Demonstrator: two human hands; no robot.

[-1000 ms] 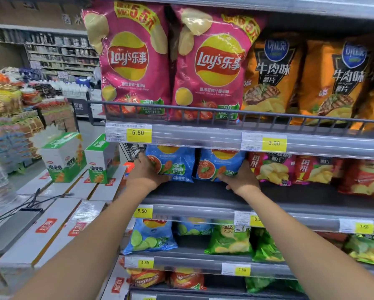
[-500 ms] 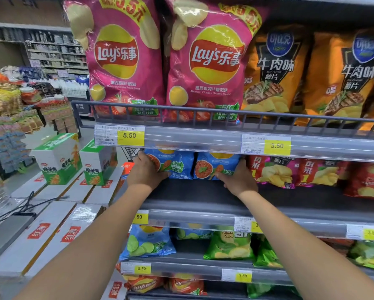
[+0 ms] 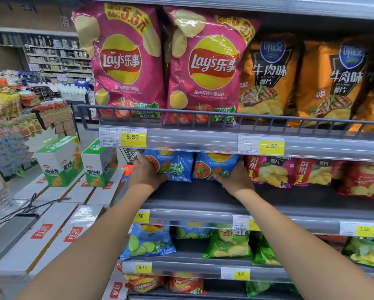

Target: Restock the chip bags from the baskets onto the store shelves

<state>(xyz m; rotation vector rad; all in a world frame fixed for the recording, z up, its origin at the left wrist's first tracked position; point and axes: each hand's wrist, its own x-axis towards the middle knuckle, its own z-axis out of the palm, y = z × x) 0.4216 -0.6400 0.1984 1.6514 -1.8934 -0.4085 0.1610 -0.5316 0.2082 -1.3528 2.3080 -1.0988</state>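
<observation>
Two blue chip bags stand side by side on the second shelf (image 3: 203, 198), set back under the price rail. My left hand (image 3: 148, 175) grips the lower left corner of the left blue bag (image 3: 173, 167). My right hand (image 3: 236, 177) holds the lower right edge of the right blue bag (image 3: 212, 167). Both arms reach in from below. Above them two large pink Lay's bags (image 3: 205, 68) stand behind the wire rail (image 3: 203, 114). No basket is in view.
Orange beef-flavour bags (image 3: 333, 79) fill the top shelf at right. Pink and red bags (image 3: 272, 172) sit right of my right hand. Blue and green bags (image 3: 225, 243) line the shelves below. Green-and-white boxes (image 3: 60, 161) stand on white cartons (image 3: 51, 234) at left.
Both hands have stayed on the two blue bags, which sit a little further back and closer together. The camera has shifted slightly right and down.
</observation>
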